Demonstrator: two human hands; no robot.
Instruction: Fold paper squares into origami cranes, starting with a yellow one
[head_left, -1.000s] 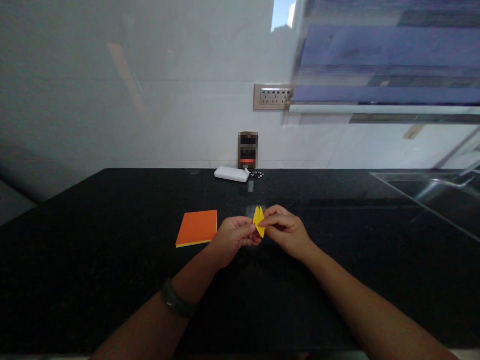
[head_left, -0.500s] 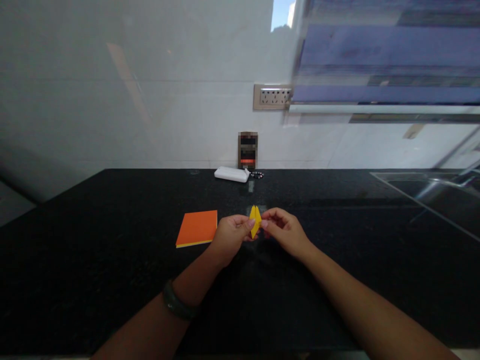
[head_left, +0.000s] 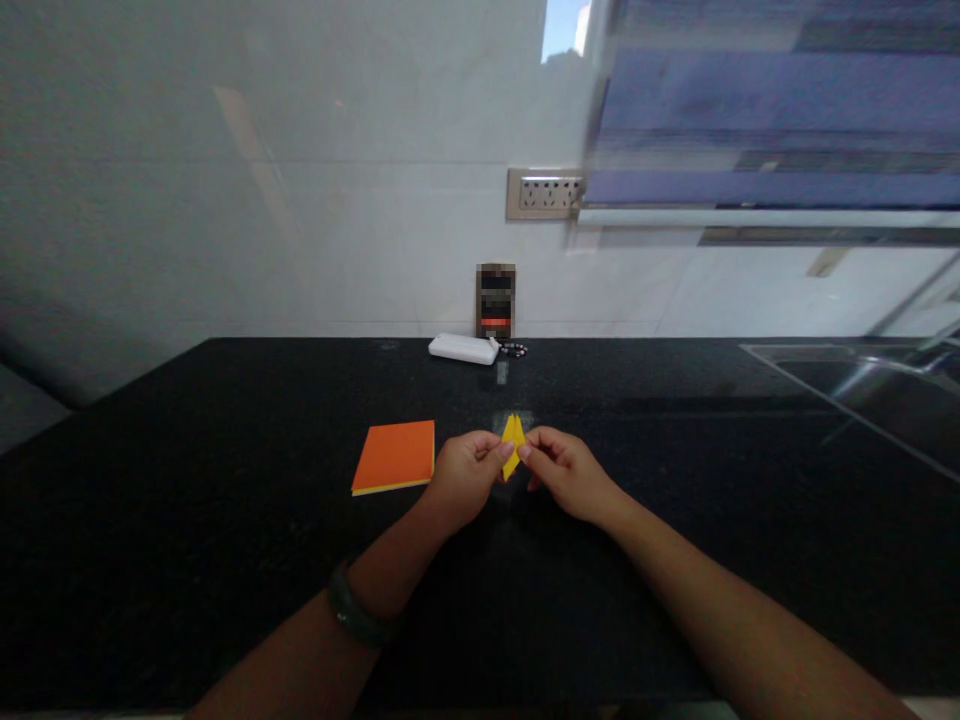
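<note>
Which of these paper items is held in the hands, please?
The folded yellow paper, pinched by the left hand and right hand; the flat orange-topped paper stack lies on the dark counter.

Hands [head_left: 466,482] [head_left: 571,474]: two were over the counter [head_left: 225,560]
Yellow paper [head_left: 514,436]: one was over it
Orange stack [head_left: 396,456]: one lay on it
White case [head_left: 462,349]: one lay on it

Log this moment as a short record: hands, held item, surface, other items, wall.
Held item: folded yellow paper, two tips upward
Left hand: pinches the paper's left side
Right hand: pinches the paper's right side
Surface: black counter
Beside left hand: orange-topped paper stack, lying flat
Counter back: white block, beaded strap, pixelated upright object
Far right: sink
Wall: socket panel
</note>
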